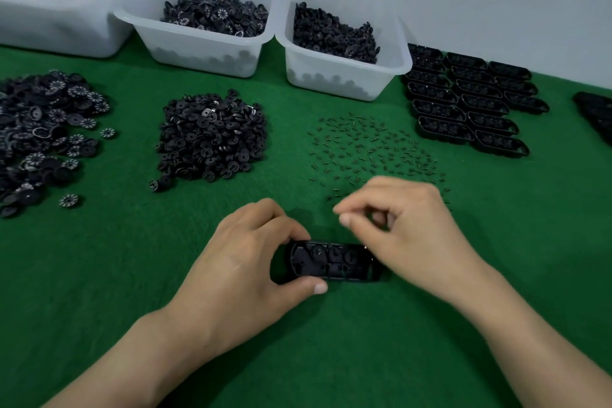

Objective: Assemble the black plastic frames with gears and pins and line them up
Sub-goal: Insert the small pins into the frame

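Left hand (pixel 245 262) clamps the frame (pixel 331 262) steady; right hand (pixel 407 228) fingers (pixel 347 219) pinch together, any pin unseen, and should lower straight, gently.

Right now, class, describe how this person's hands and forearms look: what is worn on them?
The left hand and right hand are bare: no gloves, rings, watch or bracelets show. The left forearm and right forearm are uncovered to the picture's edge; no sleeve is in view. Visible nails look short and unpainted.

The right hand (pixel 414 235) has blurred fingertips (pixel 346 219); what they pinch, if anything, cannot be told. The left hand (pixel 245 268) covers the frame (pixel 331 262) at its left end.
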